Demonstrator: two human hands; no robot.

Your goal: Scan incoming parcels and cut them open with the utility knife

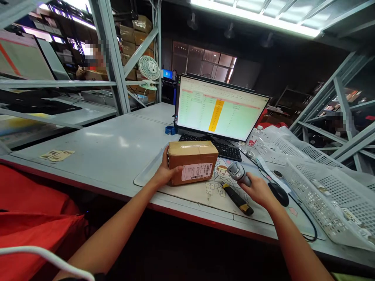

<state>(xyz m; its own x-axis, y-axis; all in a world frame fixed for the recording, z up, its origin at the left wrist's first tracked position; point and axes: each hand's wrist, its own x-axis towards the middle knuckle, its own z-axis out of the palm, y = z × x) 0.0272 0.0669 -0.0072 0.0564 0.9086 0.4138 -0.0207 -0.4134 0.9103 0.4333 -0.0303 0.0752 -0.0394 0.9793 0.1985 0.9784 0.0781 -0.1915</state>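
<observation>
A brown cardboard box [175,160] stands on the desk mat in front of the monitor, its white barcode label [197,171] facing me. My left hand [165,171] grips its left end, thumb on the front face and fingers behind. A grey handheld barcode scanner [236,171] is in my right hand [258,189], its head raised beside the box and turned toward it. Below the scanner, a black and yellow utility knife [238,200] lies on the printed desk mat [187,195]. The fingers round the scanner grip are partly hidden.
A monitor [219,107] showing a spreadsheet stands behind a black keyboard [230,151]. At right are a black mouse [278,194] and white perforated baskets [319,195]. A blue tape roll [170,130] sits near the monitor. Paper labels [57,155] lie on the left of the table [102,144].
</observation>
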